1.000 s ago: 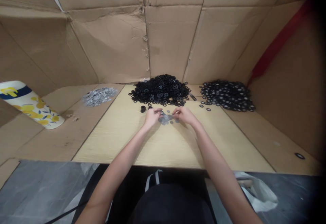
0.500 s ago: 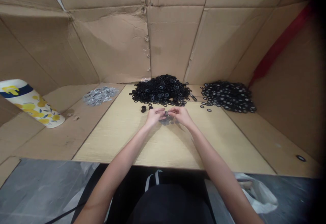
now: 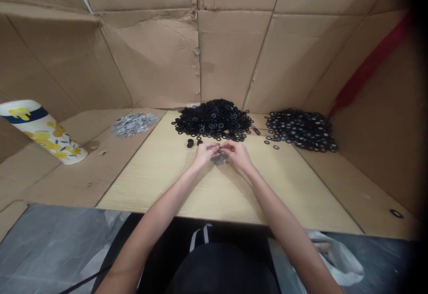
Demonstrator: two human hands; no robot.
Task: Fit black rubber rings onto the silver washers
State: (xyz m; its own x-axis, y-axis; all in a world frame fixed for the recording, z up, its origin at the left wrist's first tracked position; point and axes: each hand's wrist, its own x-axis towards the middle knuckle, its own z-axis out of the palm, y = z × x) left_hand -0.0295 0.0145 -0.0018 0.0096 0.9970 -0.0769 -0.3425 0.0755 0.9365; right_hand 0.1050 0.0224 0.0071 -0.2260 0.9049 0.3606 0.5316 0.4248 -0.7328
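Observation:
My left hand and my right hand meet fingertip to fingertip over the yellow board. Both are closed in a pinch around something small and dark between them, too small to name. Just below the fingers lie several loose grey discs. Behind the hands rises a heap of black rings. A short stack of black rings stands left of my left hand, with another partly hidden behind its fingers.
Silver discs are heaped at the left. Black rings with pale centres form a pile at the right. A patterned bottle leans in view at far left. Cardboard walls enclose the table; a lone ring lies far right.
The camera view has shifted slightly. My hands stay together over the discs, with the right fingers drawn a little closer around the small piece.

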